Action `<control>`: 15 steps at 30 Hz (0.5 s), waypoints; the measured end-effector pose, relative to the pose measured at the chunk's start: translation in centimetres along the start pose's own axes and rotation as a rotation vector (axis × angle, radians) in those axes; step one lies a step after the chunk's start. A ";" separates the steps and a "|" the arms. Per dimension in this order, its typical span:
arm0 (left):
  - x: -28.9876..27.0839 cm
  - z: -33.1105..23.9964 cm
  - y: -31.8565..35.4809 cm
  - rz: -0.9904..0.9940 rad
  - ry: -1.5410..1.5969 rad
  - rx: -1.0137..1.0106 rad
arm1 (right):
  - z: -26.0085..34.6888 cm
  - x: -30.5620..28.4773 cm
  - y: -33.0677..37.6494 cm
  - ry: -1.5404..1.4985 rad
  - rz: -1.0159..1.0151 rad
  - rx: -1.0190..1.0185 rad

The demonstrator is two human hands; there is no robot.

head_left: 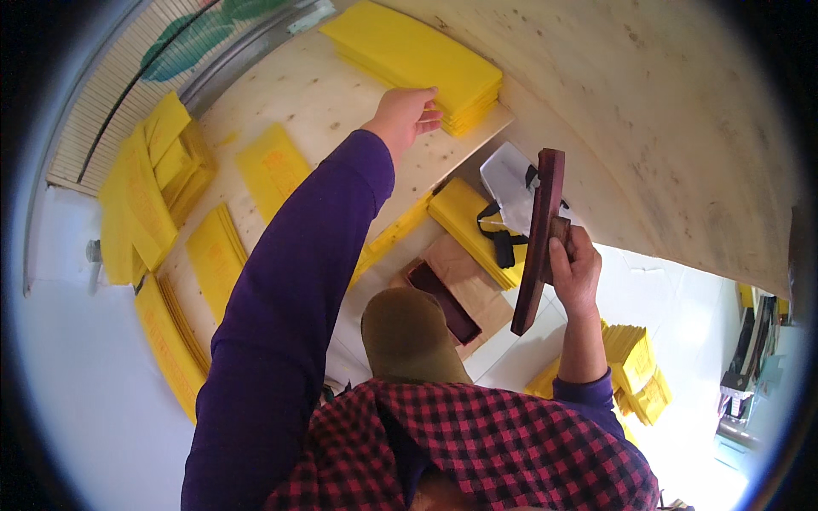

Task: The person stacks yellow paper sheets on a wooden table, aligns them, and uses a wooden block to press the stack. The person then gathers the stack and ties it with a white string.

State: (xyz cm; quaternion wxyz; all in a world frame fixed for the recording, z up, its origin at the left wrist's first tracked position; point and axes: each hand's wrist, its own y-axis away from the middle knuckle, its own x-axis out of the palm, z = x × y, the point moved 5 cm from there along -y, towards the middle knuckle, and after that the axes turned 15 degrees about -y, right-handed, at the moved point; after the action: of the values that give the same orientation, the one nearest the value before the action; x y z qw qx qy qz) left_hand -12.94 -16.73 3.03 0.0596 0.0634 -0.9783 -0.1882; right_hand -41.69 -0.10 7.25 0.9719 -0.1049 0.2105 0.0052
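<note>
My right hand (pixel 574 271) is wrapped around the short wooden handle of a long, narrow stamp block (pixel 537 247), stained dark red. It is held up off the table, tilted almost upright. My left arm reaches far forward across the board, and my left hand (pixel 407 119) is beside the near edge of a thick yellow paper stack (pixel 426 60). Its fingers are apart with nothing in them; whether they touch the stack I cannot tell. Below, between my arms, lies a narrow tray (pixel 445 302) with a dark red inside, on brown cardboard (pixel 486 302).
Yellow sheets with red print (pixel 274 170) and a messy yellow pile (pixel 145 192) lie left on the wooden board (pixel 281 94). Under its right edge are more yellow sheets (pixel 460 213) and a white item with black straps (pixel 511 183). Yellow bundles (pixel 630 358) stand lower right.
</note>
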 end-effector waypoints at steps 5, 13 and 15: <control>0.3 1.4 -0.7 -0.013 -0.012 -0.006 | -0.3 -0.2 -0.4 -0.019 -0.013 -0.023; -2.5 1.7 1.4 -0.055 0.021 0.041 | -0.4 -0.2 -0.6 0.031 -0.036 -0.080; -4.6 2.2 3.5 -0.075 0.002 0.095 | -1.2 -0.2 -0.5 0.063 -0.028 0.000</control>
State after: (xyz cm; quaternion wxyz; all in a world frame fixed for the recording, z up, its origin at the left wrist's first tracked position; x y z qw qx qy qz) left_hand -9.09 -12.07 1.94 0.0507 0.1027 -0.9829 -0.1438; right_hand -42.35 -0.83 6.40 0.9649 -0.1078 0.2393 -0.0119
